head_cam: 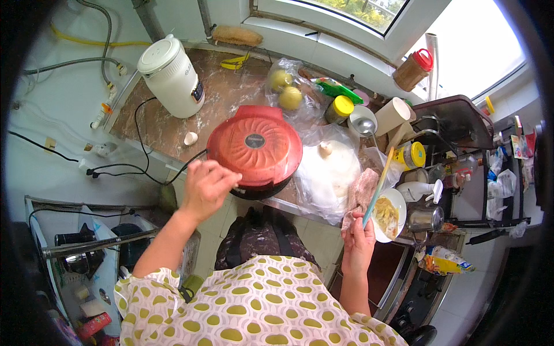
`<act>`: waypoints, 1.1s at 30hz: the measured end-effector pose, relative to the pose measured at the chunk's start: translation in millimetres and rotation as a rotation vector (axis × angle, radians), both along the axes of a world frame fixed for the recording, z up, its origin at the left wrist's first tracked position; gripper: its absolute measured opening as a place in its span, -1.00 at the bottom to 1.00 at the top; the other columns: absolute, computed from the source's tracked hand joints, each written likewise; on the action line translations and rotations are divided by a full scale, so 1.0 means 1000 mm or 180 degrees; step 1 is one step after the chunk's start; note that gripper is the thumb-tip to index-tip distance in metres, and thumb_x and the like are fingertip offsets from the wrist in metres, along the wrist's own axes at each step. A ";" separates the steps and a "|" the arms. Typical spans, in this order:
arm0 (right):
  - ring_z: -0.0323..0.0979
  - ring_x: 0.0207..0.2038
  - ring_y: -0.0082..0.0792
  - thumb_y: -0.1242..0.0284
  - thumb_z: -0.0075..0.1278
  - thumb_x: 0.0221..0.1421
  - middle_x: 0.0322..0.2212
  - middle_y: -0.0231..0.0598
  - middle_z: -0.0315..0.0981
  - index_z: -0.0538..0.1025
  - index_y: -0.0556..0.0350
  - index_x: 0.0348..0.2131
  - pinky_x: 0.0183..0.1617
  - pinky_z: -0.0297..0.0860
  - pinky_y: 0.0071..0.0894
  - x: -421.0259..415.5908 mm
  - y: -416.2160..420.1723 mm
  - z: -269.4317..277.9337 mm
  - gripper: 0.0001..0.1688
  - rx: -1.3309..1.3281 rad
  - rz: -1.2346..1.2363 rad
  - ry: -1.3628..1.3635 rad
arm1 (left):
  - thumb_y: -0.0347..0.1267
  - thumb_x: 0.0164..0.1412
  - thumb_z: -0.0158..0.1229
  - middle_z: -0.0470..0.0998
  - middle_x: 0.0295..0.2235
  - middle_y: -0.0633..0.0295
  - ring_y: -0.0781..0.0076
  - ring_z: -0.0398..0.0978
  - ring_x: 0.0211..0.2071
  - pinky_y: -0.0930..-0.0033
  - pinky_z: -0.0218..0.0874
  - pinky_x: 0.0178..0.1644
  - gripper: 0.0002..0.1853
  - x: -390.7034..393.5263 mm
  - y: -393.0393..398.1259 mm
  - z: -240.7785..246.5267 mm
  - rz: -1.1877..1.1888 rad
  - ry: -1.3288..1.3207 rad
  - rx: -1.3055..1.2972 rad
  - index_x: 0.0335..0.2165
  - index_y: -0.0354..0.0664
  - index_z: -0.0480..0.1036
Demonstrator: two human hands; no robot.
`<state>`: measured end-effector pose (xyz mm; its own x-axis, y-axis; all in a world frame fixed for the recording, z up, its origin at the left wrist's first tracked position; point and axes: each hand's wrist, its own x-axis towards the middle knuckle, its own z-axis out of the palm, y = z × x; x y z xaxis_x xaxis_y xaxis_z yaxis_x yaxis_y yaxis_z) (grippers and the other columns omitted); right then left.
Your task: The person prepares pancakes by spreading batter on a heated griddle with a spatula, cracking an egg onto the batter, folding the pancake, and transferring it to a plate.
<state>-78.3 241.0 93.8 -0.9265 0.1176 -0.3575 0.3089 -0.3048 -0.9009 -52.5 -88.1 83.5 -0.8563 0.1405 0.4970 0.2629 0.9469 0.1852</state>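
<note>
A round red electric baking pan (pixel 255 145) with its lid down stands at the counter's front edge. My left hand (pixel 208 188), fingers curled, is at the lid's front left rim; whether it grips the rim I cannot tell. In my right hand (pixel 360 235) is a long, thin stick-like utensil (pixel 377 188), light blue at the lower end and tan at the top, held upward. A pink cloth (pixel 362 188) lies beside that hand. Right of it, a white bowl (pixel 401 203) holds a yellowish food mixture. Between pan and cloth lies a clear plastic bag (pixel 329 173) over something white, an eggshell piece (pixel 325 148) on top.
A white lidded appliance (pixel 166 80) stands at the back left, a black cord running near the pan. Another eggshell piece (pixel 190 138) lies left of the pan. Behind are bagged yellow fruits (pixel 290 97), a yellow-lidded jar (pixel 343 106) and a bowl with a metal ladle (pixel 363 125). Bottles crowd the right.
</note>
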 end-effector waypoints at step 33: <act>0.09 -0.56 -0.70 0.31 -0.14 0.25 -0.62 -0.59 0.15 0.45 0.19 -0.20 -0.48 0.09 -0.65 0.018 0.007 -0.043 -0.69 0.1930 0.1175 0.0326 | -0.08 -0.03 0.13 0.60 -0.45 0.31 0.30 0.50 -0.29 0.24 0.17 -0.12 -0.76 -0.231 -0.080 0.107 0.1001 0.0039 0.0154 -0.44 0.13 0.61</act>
<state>-60.8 247.7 50.9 -0.9695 -0.0596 -0.2376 0.2001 0.3667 -0.9085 -283.3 -168.0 190.1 -0.8478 -0.1543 0.5073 -0.0390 0.9723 0.2307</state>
